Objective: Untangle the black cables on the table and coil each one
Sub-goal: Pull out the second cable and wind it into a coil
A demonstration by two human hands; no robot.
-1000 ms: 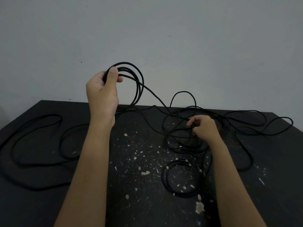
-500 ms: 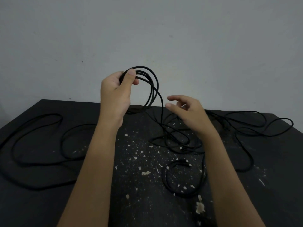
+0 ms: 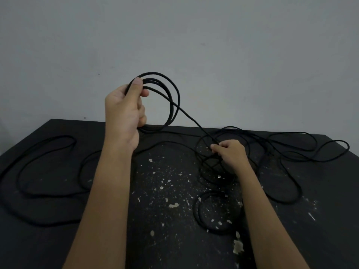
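- The step in hand looked like winding. The left hand (image 3: pixel 124 111) was raised above the dark, pale-flecked worktop (image 3: pixel 320 239), its thumb and curled fingers clamped on a hanging coil of thin black cable (image 3: pixel 171 105) several turns deep.
- From that coil a taut black strand (image 3: pixel 194 121) ran down to the right hand (image 3: pixel 231 154), which pinched it between thumb and fingertips just above the worktop.
- A small flat ring of black cable (image 3: pixel 198 212) lay on the worktop beside the right forearm. The right hand sat beyond that ring, with a loose tangle of black cable (image 3: pixel 209 177) between hand and ring.
- The left hand and its coil were beyond the ring and to its left, well above it.
- Slack black loops (image 3: pixel 63 136) sprawled far left of the ring, and more loops (image 3: pixel 299 189) lay to its right.
- Next, by my judgement, the right hand would have to draw the strand clear of the tangle and carry it up to the left hand as another turn. A snag where the strands cross seemed the likely trouble.
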